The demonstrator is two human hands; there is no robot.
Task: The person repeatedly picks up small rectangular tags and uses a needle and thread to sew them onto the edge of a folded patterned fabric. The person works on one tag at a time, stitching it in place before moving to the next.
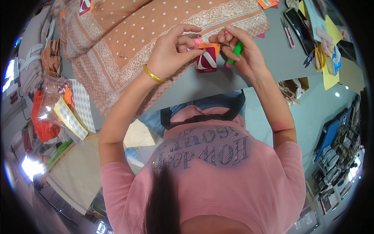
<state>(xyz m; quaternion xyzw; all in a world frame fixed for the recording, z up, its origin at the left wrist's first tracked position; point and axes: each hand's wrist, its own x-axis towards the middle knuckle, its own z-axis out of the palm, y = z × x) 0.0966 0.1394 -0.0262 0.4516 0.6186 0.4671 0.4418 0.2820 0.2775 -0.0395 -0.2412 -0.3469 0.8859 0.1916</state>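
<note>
My left hand (173,48), with a gold bangle (154,75) at the wrist, pinches a maroon hang tag (207,60) between thumb and fingers. An orange tag (215,46) shows behind it, and a pink tag fastener (198,41) with thin cord lies by the fingertips. Tucked in the curled fingers of my right hand (245,51) is a green stick-like tool (235,54) with a pink end; its exact kind cannot be told. A small pink piece shows at that hand's fingertips. Beneath both hands spreads a peach polka-dot scarf (146,41) with a lace-print border.
On the grey table (274,35) at the right lie a pink-handled cutter (288,36), a smartphone (299,30) and yellow-handled scissors (320,58). Left of the scarf are a clear plastic bag of tags (55,96), sticker sheets (83,102) and folded cloth (35,49). A small open box (304,83) sits below the table edge.
</note>
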